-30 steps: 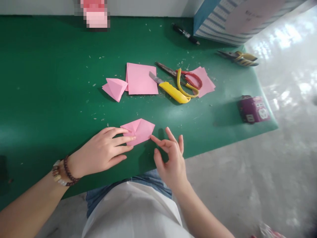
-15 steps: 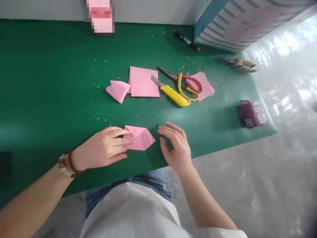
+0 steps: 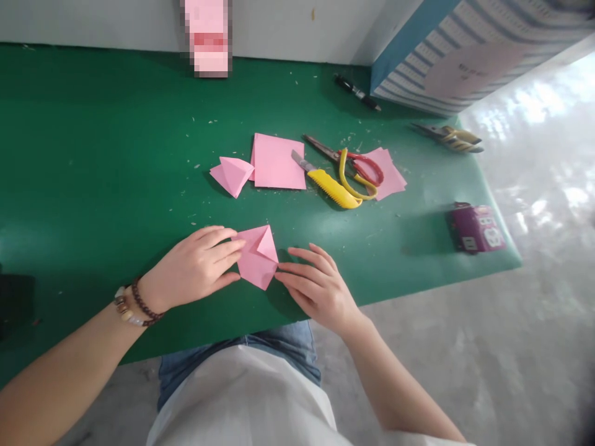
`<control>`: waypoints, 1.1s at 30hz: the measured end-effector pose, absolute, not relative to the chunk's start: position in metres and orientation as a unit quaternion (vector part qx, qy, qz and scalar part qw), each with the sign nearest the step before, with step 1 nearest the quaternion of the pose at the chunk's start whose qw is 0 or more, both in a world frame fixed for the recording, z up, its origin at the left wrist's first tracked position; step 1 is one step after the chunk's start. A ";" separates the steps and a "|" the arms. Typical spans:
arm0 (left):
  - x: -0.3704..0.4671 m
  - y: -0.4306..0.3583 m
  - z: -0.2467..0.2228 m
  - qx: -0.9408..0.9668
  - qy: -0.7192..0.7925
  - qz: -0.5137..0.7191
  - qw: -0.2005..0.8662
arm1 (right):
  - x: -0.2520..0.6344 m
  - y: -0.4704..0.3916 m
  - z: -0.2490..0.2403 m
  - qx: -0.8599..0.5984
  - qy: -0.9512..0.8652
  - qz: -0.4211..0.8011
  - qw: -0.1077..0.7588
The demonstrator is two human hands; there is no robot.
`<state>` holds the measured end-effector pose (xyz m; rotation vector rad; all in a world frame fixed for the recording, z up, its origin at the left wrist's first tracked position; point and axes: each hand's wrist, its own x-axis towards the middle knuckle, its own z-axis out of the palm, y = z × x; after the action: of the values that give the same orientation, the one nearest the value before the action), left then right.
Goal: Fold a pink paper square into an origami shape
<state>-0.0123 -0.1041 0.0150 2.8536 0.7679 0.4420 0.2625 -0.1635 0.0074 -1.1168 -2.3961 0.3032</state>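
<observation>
A folded piece of pink paper (image 3: pixel 253 257) lies on the green table near its front edge, a small raised triangular flap on its upper right. My left hand (image 3: pixel 198 266) grips the paper's left side, fingertips over the edge and thumb at the lower left. At the right corner, fingertips of my right hand (image 3: pixel 320 288) pinch the paper, while its other fingers stay raised and apart. Beyond my hands rests a folded pink paper shape (image 3: pixel 232 176), touching a stack of square pink paper (image 3: pixel 276 164).
A yellow-handled knife (image 3: pixel 334 189) lies partly on the stack. Scissors (image 3: pixel 360 167) overlap more pink sheets (image 3: pixel 393 176). Farther off are a black pen (image 3: pixel 357 93), pliers (image 3: pixel 450 136), a purple box (image 3: pixel 478 228) and a striped bag (image 3: pixel 446 68). Paper scraps dot the green table (image 3: pixel 116 155).
The folded paper has turned, so its raised flap now sits at the upper right. My right hand has moved left from beside the paper to its right corner.
</observation>
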 end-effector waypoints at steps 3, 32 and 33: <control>-0.011 -0.107 0.012 0.948 0.266 0.160 0.072 | 0.261 -0.162 0.010 -0.394 -0.887 0.055 0.236; -0.010 -0.111 0.019 0.960 0.228 0.118 0.115 | 0.241 -0.145 0.005 -0.363 -0.884 0.109 0.274; -0.010 -0.111 0.019 0.961 0.224 0.119 0.111 | 0.238 -0.145 0.005 -0.389 -0.870 0.115 0.279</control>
<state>-0.0099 -0.1111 0.0190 2.8234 0.6573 0.3491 0.2383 -0.1452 0.0048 -1.0421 -2.3347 0.3085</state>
